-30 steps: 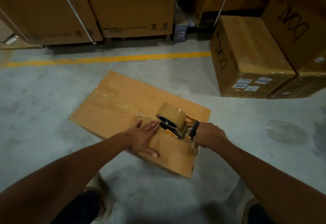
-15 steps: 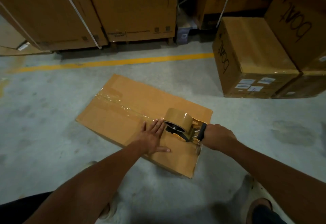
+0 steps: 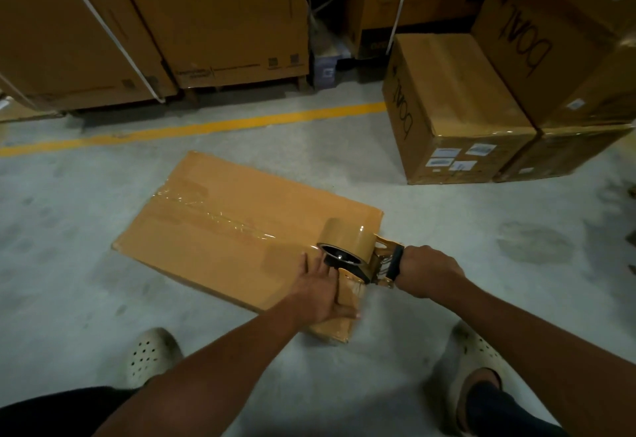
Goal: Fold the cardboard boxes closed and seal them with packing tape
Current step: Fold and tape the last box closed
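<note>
A flat brown cardboard box lies on the concrete floor with a strip of clear tape running along its middle seam. A tape dispenser with a brown roll sits at the box's near right end. My right hand grips the dispenser's handle just past the box's edge. My left hand presses flat on the box beside the dispenser, fingers straight over the taped seam.
Sealed boxes are stacked at the right. Tall cartons stand along the back behind a yellow floor line. My feet in pale clogs stand on the floor in front of the box.
The dispenser has been drawn along the seam to the box's near right edge. My left hand slid after it, staying flat on the cardboard.
</note>
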`<state>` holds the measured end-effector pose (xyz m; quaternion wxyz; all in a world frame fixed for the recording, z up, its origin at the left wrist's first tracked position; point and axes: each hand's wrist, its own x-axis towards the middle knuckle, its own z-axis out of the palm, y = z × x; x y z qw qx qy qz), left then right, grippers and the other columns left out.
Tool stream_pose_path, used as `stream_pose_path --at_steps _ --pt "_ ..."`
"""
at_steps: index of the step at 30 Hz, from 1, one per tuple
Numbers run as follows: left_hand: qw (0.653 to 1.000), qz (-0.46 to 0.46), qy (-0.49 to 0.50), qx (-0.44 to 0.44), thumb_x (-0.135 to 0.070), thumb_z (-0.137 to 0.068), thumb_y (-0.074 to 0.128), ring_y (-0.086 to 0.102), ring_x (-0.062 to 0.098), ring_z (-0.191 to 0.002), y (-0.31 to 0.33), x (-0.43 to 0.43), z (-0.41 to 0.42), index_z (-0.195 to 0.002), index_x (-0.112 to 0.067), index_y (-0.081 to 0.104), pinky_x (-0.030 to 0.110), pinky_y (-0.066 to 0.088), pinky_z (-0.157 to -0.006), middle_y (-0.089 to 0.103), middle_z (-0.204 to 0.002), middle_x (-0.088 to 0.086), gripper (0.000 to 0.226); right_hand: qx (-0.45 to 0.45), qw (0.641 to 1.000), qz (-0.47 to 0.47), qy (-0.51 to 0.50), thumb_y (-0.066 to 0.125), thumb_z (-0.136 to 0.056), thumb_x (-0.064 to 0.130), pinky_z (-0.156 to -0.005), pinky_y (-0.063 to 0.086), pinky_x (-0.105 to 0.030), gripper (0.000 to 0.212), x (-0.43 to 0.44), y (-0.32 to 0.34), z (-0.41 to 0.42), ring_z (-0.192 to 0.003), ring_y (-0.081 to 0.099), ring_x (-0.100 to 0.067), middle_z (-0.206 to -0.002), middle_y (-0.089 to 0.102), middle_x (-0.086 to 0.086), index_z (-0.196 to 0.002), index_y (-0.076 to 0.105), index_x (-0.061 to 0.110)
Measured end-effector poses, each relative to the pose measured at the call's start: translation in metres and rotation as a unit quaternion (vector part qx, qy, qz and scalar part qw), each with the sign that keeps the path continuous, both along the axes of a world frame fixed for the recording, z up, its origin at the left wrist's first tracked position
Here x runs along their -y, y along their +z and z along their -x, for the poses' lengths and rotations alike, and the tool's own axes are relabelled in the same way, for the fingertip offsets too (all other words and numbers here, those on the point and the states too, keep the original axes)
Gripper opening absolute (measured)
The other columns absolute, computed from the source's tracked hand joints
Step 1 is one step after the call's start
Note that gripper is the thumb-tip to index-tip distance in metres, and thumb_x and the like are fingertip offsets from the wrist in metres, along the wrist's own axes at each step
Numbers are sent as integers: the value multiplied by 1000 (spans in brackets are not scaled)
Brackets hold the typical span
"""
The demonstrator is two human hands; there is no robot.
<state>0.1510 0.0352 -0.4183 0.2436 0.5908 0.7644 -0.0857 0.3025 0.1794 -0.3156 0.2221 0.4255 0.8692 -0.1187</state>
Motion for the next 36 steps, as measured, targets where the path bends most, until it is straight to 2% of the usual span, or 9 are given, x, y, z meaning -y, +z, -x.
stream_pose_path --at_steps 3,9,14,20,24,28,30,34,36 --pt "999 -3 50 -21 -101 -61 29 -14 32 -151 -6 -3 -16 -156 -5 9 65 -16 -114 0 -166 13 136 -2 1000 11 2 59 -88 37 -76 53 -31 26 -4 -1 -4 -88 64 -20 -99 65 -3 -107 60 19" --pt "996 4 74 -38 -89 -69 37 -28 32 -147 -11 -6 -19 -156 -7 -7 70 -9 -112 -23 -162 16 128 3 999 32 -13 60 -84 33 -71 53 -30 15 -14 -4 -25 -79 61 -17 -80 55 4 -92 55 22" --pt "997 -2 62 -36 -89 -69 38 -31 32 -146 -13 -1 -16 -154 -22 -22 69 -10 -112 -36 -156 15 123 -18 998 55 -24 58 -84 33 -65 49 -28 13 -21 -19 -40 -76 60 -17 -76 54 5 -86 53 21" --pt "997 -12 57 -43 -87 -73 30 -32 31 -146 -11 17 -10 -151 -25 -29 68 -5 -114 -37 -156 13 116 -31 996 79 -16 57 -85 36 -62 43 -24 14 -21 -41 -71 -70 57 -12 -72 50 9 -86 52 23" --pt "998 2 41 -45 -82 -77 35 -30 39 -145 -4 13 -16 -148 -33 -33 71 -3 -112 -37 -154 20 110 -43 994 98 -21 53 -87 34 -62 40 -22 12 -18 -49 -83 -68 55 -11 -72 51 8 -81 50 25" --pt "996 -18 -20 -84 -66 -91 31 -29 39 -144 -2 12 -30 -157 -18 -12 68 -2 -114 -28 -158 22 92 -62 990 114 -52 57 -85 34 -61 43 -23 12 -18 -53 -81 -68 56 -10 -73 55 7 -79 53 25" --pt "990 -36 -93 -97 -52 -97 29 -28 32 -145 -4 13 -37 -158 -9 8 63 -1 -118 -10 -164 19 78 -66 988 130 -60 58 -84 35 -69 50 -28 14 -19 -55 -81 -77 61 -16 -80 58 3 -88 56 22" --pt "983 -99 -112 -103 -49 -86 35 4 29 -149 -14 16 -34 -144 -2 46 59 23 -116 34 -157 18 75 -86 977 172 -88 62 -84 28 -68 48 -29 12 -17 -61 -78 -76 61 -20 -82 62 -3 -88 60 17" --pt "983 -104 -109 -103 -51 -85 35 7 29 -150 -21 18 -33 -147 -2 41 58 22 -117 27 -159 16 79 -84 973 190 -105 60 -84 29 -63 48 -28 13 -16 -67 -78 -75 65 -24 -78 64 -5 -84 62 16"
